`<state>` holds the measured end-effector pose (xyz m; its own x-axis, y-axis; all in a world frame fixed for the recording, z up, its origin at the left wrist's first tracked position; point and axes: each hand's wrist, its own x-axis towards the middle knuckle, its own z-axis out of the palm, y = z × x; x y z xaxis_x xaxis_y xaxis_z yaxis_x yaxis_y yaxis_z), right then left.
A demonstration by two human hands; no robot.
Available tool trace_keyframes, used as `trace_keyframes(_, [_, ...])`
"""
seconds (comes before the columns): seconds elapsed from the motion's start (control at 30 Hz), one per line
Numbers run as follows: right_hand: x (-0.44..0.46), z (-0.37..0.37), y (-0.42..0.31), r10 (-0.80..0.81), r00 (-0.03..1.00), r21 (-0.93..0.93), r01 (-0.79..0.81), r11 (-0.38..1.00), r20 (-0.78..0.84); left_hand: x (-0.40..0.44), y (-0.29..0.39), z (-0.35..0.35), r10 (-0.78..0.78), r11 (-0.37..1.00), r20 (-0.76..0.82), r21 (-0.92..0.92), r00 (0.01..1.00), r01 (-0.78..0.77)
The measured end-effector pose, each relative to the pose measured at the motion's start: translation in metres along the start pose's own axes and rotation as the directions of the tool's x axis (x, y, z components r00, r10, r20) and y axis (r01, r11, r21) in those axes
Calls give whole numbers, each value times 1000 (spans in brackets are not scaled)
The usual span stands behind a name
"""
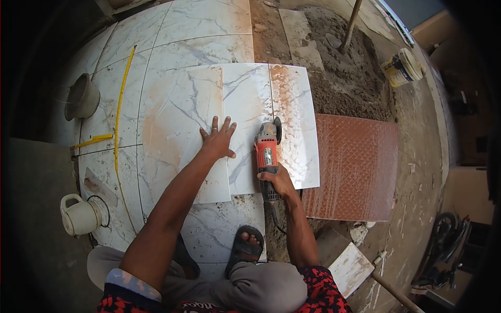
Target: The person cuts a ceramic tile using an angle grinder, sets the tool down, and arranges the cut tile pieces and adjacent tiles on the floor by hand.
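My right hand is wrapped round the body of a red and black angle grinder. Its dark disc stands on edge at a dark line running down a white marbled tile. Reddish dust and a wet sheen cover the strip right of that line. My left hand lies spread, fingers apart, near the edge of another marbled tile that overlaps the first. A ring shows on one finger. From the grinder's rear a black cord trails down toward my foot.
Left are a yellow tape measure, a dark bucket and a cream jug. Right of the tile lies a reddish patterned tile. Beyond are a mortar heap with a wooden handle and a yellow-labelled bucket.
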<state>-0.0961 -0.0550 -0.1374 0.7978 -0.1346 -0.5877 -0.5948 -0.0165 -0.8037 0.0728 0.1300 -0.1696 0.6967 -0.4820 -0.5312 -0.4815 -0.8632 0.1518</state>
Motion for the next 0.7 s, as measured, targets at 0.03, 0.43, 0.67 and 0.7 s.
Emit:
trace_keyframes(0.03, [3,0,4,-7,1000,2,7,1000,-6,0,0,0,3,1000,-5,-1,1000,-3])
trace_keyframes(0.43, [-3,-1,9,18,1000,-5,-18,1000,8,0,0,1,10,1000,-16,-9,1000,-10])
trace_keyframes(0.67, [1,-1,10,31,999,-1,-31,1000,13,1,0,1,7,1000,-15,-8,1000,-7])
trace_keyframes(0.7, [0,-1,9,30,999,-1,-30,1000,11,1,0,-1,8,1000,-17,-7,1000,-9])
